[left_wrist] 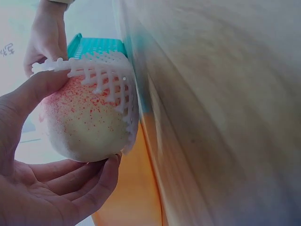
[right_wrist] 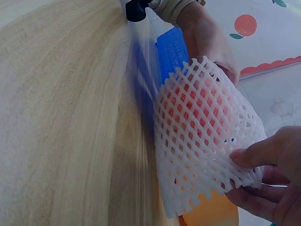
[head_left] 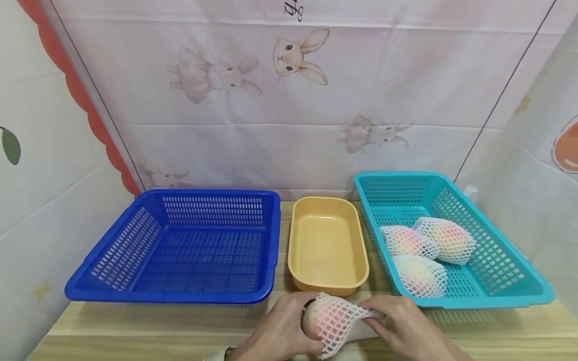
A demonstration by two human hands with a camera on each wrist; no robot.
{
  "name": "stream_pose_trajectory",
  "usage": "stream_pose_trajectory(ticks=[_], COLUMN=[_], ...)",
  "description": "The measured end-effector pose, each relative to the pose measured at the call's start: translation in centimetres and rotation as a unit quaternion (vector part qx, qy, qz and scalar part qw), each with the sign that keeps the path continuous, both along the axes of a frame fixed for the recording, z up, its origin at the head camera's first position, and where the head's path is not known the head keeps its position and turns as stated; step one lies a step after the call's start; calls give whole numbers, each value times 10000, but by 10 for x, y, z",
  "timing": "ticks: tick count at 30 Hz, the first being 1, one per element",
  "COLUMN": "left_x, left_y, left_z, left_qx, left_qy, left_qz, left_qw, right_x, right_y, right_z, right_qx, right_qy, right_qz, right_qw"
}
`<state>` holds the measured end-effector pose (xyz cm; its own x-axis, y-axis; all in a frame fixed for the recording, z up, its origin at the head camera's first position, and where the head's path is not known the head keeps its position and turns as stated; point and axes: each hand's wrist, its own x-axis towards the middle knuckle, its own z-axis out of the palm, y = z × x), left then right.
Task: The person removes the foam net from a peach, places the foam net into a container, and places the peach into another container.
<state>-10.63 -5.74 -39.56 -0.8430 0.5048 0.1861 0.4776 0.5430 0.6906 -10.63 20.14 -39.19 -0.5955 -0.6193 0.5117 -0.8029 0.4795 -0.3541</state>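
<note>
A pale yellow and pink peach-like fruit [left_wrist: 89, 122] sits partly inside a white foam net sleeve [right_wrist: 202, 127] near the table's front edge. My left hand [head_left: 282, 328] grips the fruit's bare end, thumb on one side and fingers on the other, as the left wrist view shows. The fingers and thumb of my right hand [head_left: 402, 323] pinch the gathered far end of the net and pull it out to the right. In the right wrist view the net is stretched over the fruit, its loose end between thumb and fingers.
A blue basket [head_left: 171, 296] stands at the left. Behind the hands is a yellow tray [head_left: 327, 245]. On the right, a teal basket [head_left: 487, 302] holds three netted fruits [head_left: 420, 276]. A rabbit-print curtain [head_left: 289, 100] hangs behind the wooden table [head_left: 135, 326].
</note>
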Motion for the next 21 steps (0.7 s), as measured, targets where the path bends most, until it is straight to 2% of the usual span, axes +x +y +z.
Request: stream_pose_trajectory(ticks=[3, 8, 15, 21], left_x=[2, 8, 13, 13], left_y=[-3, -9, -16, -21], left_z=[1, 3, 10, 17], left_qx=[-27, -254, -423, -83], left_qy=[-191, -115, -214, -138], left_qz=[57, 212, 234, 38], left_qw=[9998, 9994, 9986, 9999], right_x=[0, 1, 3, 2], right_y=[0, 1, 3, 6], right_z=[0, 0, 2, 4], right_qx=[-6, -33, 28, -54], right_qy=[29, 157, -63, 139], right_qz=[-26, -140, -218, -165], right_qw=[10000, 9998, 9997, 9998])
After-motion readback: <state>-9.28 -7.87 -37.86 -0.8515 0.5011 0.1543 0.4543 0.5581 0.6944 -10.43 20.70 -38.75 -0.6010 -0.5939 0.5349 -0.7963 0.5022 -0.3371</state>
